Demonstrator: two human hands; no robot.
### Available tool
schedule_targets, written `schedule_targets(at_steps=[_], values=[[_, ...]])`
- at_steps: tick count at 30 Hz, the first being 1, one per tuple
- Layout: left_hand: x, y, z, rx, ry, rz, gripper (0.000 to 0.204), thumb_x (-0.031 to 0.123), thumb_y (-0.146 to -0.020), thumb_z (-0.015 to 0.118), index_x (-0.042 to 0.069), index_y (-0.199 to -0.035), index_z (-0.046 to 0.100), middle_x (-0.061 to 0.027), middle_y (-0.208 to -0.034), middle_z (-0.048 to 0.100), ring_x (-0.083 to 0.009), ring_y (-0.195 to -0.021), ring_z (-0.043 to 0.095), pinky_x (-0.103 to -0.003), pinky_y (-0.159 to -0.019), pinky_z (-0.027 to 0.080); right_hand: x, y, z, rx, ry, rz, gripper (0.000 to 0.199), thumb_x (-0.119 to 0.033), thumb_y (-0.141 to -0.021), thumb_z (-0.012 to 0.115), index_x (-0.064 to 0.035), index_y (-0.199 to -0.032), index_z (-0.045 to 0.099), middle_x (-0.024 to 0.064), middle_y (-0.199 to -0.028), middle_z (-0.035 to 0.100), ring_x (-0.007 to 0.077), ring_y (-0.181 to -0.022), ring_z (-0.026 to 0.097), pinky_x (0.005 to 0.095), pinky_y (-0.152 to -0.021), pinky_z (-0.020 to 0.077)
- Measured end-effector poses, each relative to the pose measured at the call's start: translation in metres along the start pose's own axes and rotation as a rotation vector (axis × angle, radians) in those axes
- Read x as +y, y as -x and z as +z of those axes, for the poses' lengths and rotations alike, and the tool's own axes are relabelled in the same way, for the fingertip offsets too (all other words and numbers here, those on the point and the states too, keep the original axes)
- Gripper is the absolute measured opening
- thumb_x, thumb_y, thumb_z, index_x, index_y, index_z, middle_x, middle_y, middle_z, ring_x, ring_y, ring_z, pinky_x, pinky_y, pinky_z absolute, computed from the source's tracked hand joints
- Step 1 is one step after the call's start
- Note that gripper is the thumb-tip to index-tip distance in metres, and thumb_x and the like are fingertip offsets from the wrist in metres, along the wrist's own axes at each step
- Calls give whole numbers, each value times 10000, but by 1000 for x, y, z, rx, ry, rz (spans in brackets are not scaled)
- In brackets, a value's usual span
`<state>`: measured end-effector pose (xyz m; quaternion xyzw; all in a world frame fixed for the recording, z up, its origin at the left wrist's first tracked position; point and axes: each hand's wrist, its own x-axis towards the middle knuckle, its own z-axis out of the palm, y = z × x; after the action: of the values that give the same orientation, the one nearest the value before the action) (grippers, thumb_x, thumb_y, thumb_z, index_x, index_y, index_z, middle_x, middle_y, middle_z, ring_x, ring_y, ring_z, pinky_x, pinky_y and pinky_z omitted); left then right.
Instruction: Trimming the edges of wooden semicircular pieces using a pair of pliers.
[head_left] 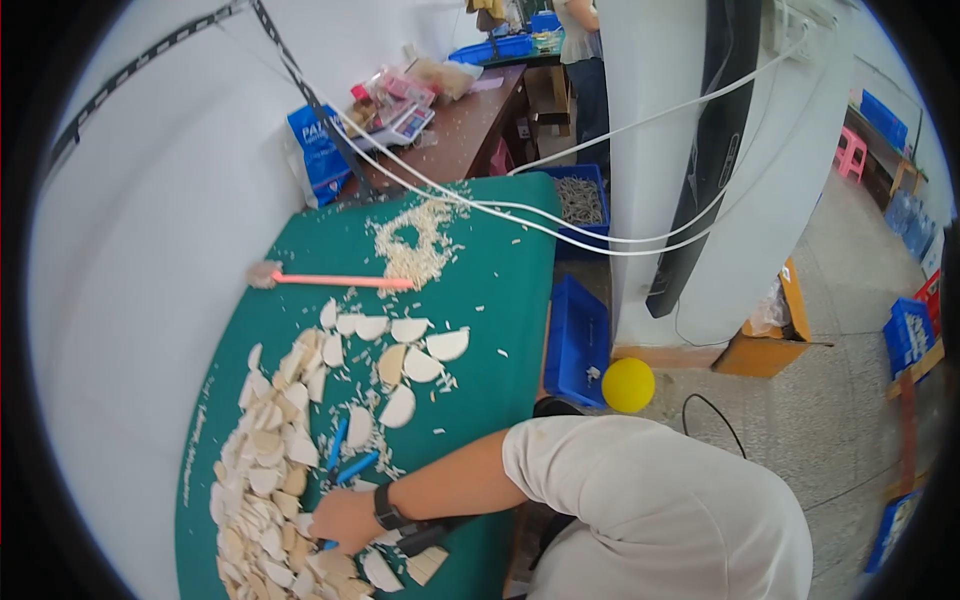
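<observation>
My right hand [345, 520] reaches in from the lower right, a dark watch on its wrist. Its fingers curl down over a heap of off-white, flat, half-round pieces [265, 450]; what they hold is hidden, with a small bit of blue showing beneath. Just beyond the hand lies a blue-handled tool [338, 445], its two handles spread apart. A dark, elongated object [430, 538] lies by the wrist, partly hidden. More half-round pieces [423, 365] are scattered farther up the green tabletop [480, 270]. My left hand is not visible.
An orange-handled brush [330, 280] lies beside a pile of pale slivers [425, 245]. White cables [540, 210] hang across the far end. Blue bins [578, 340] and a yellow round object [628, 385] stand right of the table. Farther back, a person [583, 70] stands by another table.
</observation>
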<state>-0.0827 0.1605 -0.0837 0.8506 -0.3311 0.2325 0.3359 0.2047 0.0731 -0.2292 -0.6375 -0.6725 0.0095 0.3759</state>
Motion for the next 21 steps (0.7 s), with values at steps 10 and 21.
schedule_targets(at_steps=[10, 21], values=[[-3, 29, -24, 74, 12, -8, 145, 196, -836, 694, 81, -922, 678, -78, -882, 645, -220, -805, 637, -361, -772, 526, 1, -3, -8, -52, 16, 20, 290, -264, -748, 722, -20, -885, 646, 183, -754, 647, 418, -752, 648, 521, -622, 478], [-8, 72, -45, 171, 72, -96, 149, 217, -865, 691, 83, -919, 656, -75, -879, 643, -207, -817, 640, -358, -801, 532, 8, -7, 1, -39, 22, 22, 274, -266, -747, 722, -32, -867, 646, 180, -753, 646, 418, -745, 647, 519, -606, 477]])
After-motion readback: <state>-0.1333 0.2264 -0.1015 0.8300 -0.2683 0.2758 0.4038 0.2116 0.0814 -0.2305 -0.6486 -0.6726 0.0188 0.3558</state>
